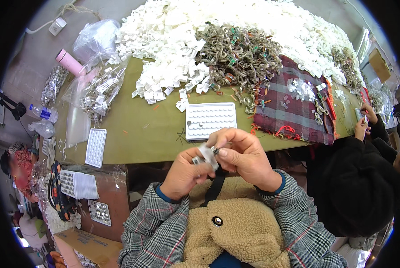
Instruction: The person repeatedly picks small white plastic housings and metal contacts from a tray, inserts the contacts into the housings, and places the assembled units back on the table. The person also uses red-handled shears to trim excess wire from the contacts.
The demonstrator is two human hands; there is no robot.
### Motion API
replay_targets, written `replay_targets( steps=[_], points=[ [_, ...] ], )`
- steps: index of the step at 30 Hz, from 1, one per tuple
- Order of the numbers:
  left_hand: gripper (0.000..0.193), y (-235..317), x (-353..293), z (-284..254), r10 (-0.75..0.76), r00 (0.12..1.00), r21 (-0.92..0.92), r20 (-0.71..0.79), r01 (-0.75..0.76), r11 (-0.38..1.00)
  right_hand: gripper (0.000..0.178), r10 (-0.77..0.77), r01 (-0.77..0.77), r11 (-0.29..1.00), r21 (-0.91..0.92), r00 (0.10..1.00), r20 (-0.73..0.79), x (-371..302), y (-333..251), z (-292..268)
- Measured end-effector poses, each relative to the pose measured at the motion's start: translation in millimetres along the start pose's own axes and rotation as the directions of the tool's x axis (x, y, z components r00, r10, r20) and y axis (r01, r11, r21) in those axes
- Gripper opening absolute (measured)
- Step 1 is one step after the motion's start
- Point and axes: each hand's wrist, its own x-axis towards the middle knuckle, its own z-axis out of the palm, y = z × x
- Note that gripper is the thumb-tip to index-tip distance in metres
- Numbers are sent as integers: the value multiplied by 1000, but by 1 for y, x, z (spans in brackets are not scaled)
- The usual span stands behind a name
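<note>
Above my lap, at the table's near edge, my hands meet. My left hand [184,173] is closed on a small white plastic piece [207,156], slightly blurred. My right hand [247,157] pinches a small dark part [215,151] against it; its exact kind is too small to make out. Just beyond my fingers lies a white tray [211,129] with rows of hollows, and a couple of small dark round bits rest in it. Behind the tray spreads a large heap of small white plastic pieces [164,62], with a pile of tangled grey-brown cords [238,56] on it.
A plaid cloth [271,111] with translucent pieces lies to the right. A second white tray [96,147], a plastic bag of parts [101,91] and a pink bottle [69,61] are at left. Stacked trays [79,184] stand lower left. A person in black [356,187] works at right.
</note>
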Motion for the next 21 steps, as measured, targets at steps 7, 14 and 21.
replay_targets(
  steps=[7,14,21],
  points=[
    [16,-12,0,-1,317,938,-155,-140,-337,928,7,110,-112,994,-9,986,-122,-10,21,1],
    [22,-18,1,-7,304,943,-166,-133,-324,932,8,-47,-9,943,-333,986,-158,-5,22,3],
    [21,-20,7,-20,211,971,-202,-111,-230,952,28,-356,453,383,-805,877,323,2,15,-9]
  ],
)
